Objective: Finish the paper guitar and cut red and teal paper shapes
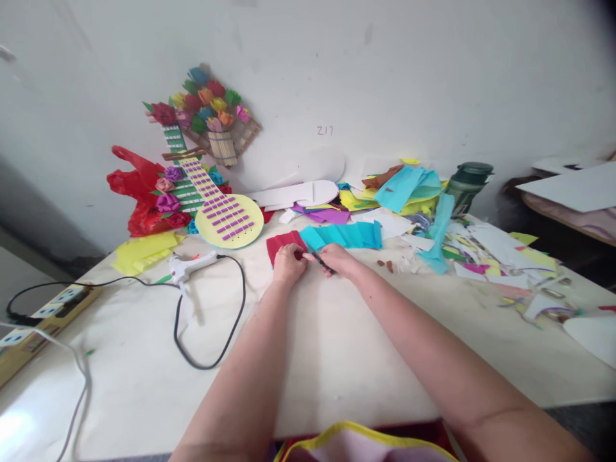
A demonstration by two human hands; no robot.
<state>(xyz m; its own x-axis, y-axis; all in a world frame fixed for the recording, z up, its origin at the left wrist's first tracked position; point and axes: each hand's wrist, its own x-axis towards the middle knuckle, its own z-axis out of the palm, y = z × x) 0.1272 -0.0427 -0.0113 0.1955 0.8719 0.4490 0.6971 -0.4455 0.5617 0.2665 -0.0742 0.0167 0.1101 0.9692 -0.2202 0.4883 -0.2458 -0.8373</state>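
Note:
My left hand (289, 264) has its fingertips closed on a small dark red bit of paper (299, 255). Just behind it lies a strip of red crepe paper (283, 241). My right hand (337, 258) is close beside, with its fingers around a slim black tool (323, 262); whether it is a pen or scissors cannot be made out. Beyond my right hand a folded turquoise crepe paper strip (346, 235) lies on the table, its left end meeting the red paper.
At left are a white glue gun (195, 264) with a looped black cord and a power strip (52, 311). Behind stand a paper banjo-like model (230, 221) and paper flowers (206, 102). Paper scraps (486, 250) and a green bottle (468, 183) occupy the right side.

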